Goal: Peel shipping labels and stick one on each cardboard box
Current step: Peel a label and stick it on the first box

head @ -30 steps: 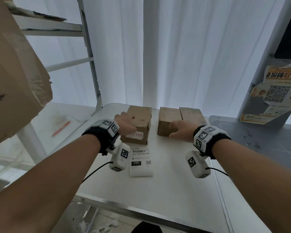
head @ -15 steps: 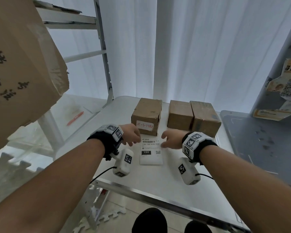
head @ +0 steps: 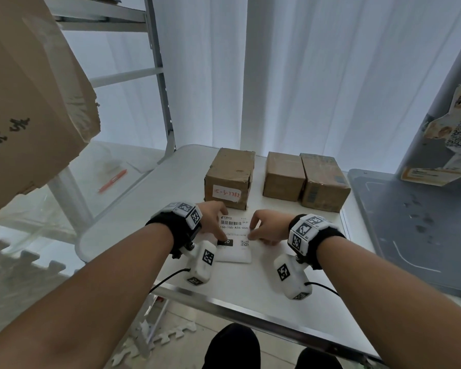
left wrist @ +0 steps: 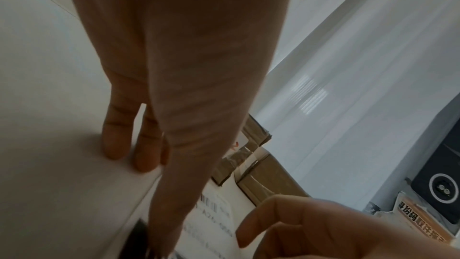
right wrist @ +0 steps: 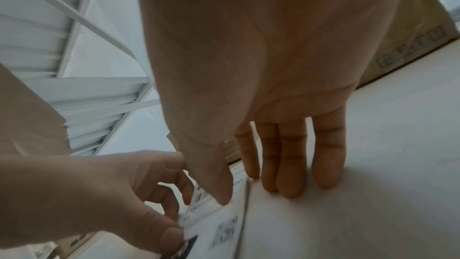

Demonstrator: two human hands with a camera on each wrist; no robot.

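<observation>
Head view: I see a white table (head: 133,225) with three cardboard boxes along its far edge and a stack of shipping labels (head: 234,237) lying flat near them, both hands on it.
Left box (head: 230,178): it stands apart from the other two, closed, with a white sticker bearing red handwriting on its near face; the label stack lies just in front of it.
Middle box (head: 284,175): closed, touching the right box; I see no label on its visible faces.
Right box (head: 324,183): closed, with faint printed marks on its near side.
Contents: all three boxes are shut, so I cannot tell what is inside.
Label stack, detail: the top sheet shows a barcode, a line of digits, a black block and a small square code.
Left hand (head: 213,217): fingers rest on the table at the stack's left edge while the thumb (right wrist: 171,237) presses on the black block; I read it as pressing flat, not grasping.
Right hand (head: 268,227): in the right wrist view three straight fingers (right wrist: 288,164) rest on the table just right of the stack, and the thumb and forefinger touch its right edge; relaxed, not clenched.
Peeling: I cannot tell whether any corner is lifted.
Surroundings: a large cardboard carton (head: 24,102) looms at the near left, a metal shelf frame (head: 160,75) stands behind it, an orange pen (head: 112,181) lies on a lower surface to the left, and a grey surface (head: 415,230) adjoins the table on the right.
</observation>
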